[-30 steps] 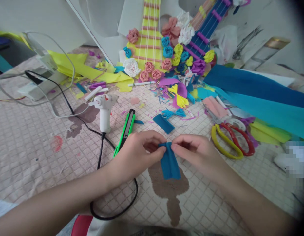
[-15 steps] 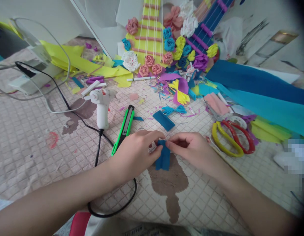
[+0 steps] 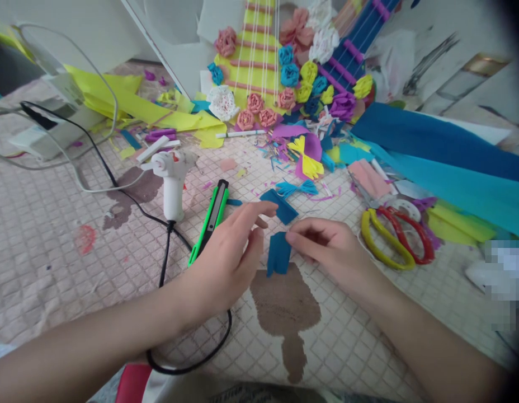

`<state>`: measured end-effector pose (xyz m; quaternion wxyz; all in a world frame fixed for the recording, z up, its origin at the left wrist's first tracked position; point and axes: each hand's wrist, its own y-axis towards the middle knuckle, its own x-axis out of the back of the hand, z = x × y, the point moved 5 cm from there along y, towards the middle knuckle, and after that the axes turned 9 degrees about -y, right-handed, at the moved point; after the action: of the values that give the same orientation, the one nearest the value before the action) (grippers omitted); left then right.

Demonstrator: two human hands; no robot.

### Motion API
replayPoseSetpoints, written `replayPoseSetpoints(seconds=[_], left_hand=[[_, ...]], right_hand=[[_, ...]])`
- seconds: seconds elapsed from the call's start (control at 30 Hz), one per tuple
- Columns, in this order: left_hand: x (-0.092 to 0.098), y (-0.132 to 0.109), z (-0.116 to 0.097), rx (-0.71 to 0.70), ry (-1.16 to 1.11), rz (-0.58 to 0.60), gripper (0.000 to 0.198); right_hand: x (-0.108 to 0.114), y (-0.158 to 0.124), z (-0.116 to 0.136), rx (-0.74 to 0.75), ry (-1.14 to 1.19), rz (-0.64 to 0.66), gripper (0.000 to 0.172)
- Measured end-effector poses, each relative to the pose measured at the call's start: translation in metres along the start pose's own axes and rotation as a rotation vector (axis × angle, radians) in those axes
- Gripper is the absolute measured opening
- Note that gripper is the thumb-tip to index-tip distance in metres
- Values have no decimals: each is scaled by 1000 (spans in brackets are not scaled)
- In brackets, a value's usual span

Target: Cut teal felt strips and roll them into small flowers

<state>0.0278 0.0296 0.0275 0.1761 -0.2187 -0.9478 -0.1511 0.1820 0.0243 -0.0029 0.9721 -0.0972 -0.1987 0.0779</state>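
Note:
A small blue strip of crepe paper [image 3: 278, 254] hangs from my right hand [image 3: 333, 243], pinched at its upper right corner between thumb and forefinger. My left hand [image 3: 232, 252] is just left of the strip, apart from it, with thumb and fingers spread and nothing between them. Beyond my fingers lies another blue paper piece [image 3: 281, 206], and behind that a light blue bundle of thin paper strands [image 3: 297, 188] tied at the middle. Next to my left hand rests a green utility knife [image 3: 211, 221].
A white glue gun [image 3: 173, 190] stands at left, its black cable looping under my left arm. Scissors [image 3: 387, 238] with yellow and red handles lie at right. At the back are a yellow paper guitar [image 3: 257, 61] with paper flowers, scraps and blue crepe paper sheets [image 3: 444, 140].
My left hand has let go of the blue strip and opened, moving slightly left. The strip stays in my right hand, raised a little.

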Motion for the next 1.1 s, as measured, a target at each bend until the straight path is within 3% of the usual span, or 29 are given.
replayPoseSetpoints(seconds=[0.2,0.43,0.53,0.63,0.77,0.9,1.0,1.1], left_hand=[[-7,2,5,201,-351,134,24],[-5,4,3,273,-532,101,23],[-10,4,9,395,-756,117,28],[-17,2,14,501,-974,173,20],[-19,3,13,510,-944,180,6],[-18,4,10,511,-902,163,9],[-17,4,9,494,-854,157,11],[-12,4,8,429,-705,123,11]], right_hand=[[-2,-3,-1,-61,288,48,24],[-5,-5,-1,-136,442,100,21],[-8,-6,0,-184,531,165,23],[-10,-7,1,-190,598,203,25],[-12,-8,0,-167,598,177,20],[-15,-10,-1,-128,595,181,17],[-14,-11,0,-80,569,174,25],[-11,-12,2,8,479,123,25]])
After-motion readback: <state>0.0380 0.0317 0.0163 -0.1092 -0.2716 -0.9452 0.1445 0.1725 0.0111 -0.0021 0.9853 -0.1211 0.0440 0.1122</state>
